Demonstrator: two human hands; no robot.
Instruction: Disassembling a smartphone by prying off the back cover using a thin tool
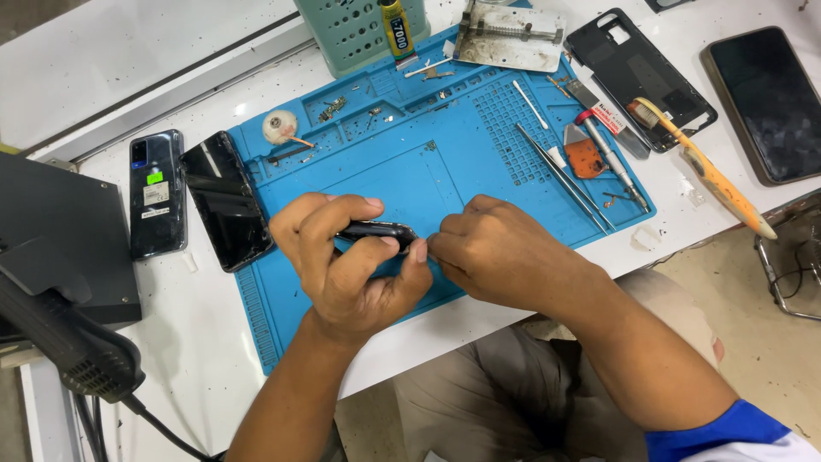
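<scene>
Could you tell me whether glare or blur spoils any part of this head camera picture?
Head view: sharp and evenly lit; soft glare streaks the dark phone lying on the blue mat; the left hand and right hand cast only faint shadows; the black phone between them is mostly hidden.

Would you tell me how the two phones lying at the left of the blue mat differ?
The phone with stickers lies wholly on the white table, back up, with its camera showing; the glossy black phone rests partly on the blue mat, tilted, showing only a reflective dark face. Both are dark, flat and untouched by the left hand or the right hand.
</scene>
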